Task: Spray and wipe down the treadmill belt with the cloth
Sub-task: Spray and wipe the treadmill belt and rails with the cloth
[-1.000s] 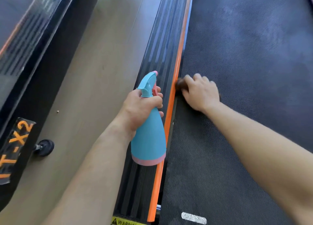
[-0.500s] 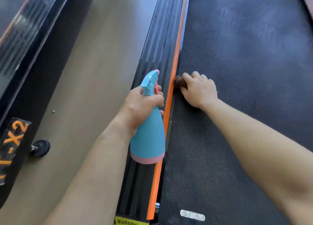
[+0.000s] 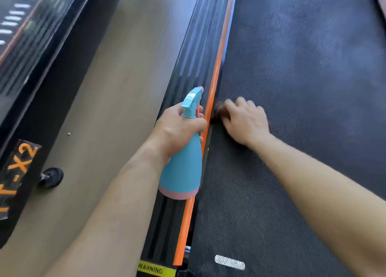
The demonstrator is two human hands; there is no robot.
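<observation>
Lettering in orange, ending X2 [image 3: 20,164], marks a black neighbouring machine far left of the orange strip [image 3: 219,53] that edges this treadmill. A small black wheel [image 3: 51,177] sits at that machine's foot, on the brown floor [image 3: 108,89] that runs between it and the strip. Nearer, the black ribbed side rail [image 3: 194,57] lies flush against the strip's left side, with a yellow warning label [image 3: 153,269] at its near end.

Over that rail, just left of the strip, the left hand [image 3: 177,128] is wrapped round the neck of a blue spray bottle [image 3: 181,168] with a pink base. The bottle hangs tilted, its nozzle pointing away along the strip and its base overlapping the strip.

Immediately right of the strip, the right hand [image 3: 244,120] rests on the treadmill belt [image 3: 302,78], fingers bent over a dark brown cloth [image 3: 219,111] and pressing it down. The cloth is blurred and mostly covered; its exposed end touches the strip. Farther right the belt shows pale, cloudy patches. A white mesh patch [image 3: 229,262] lies on the belt near the strip's near end.
</observation>
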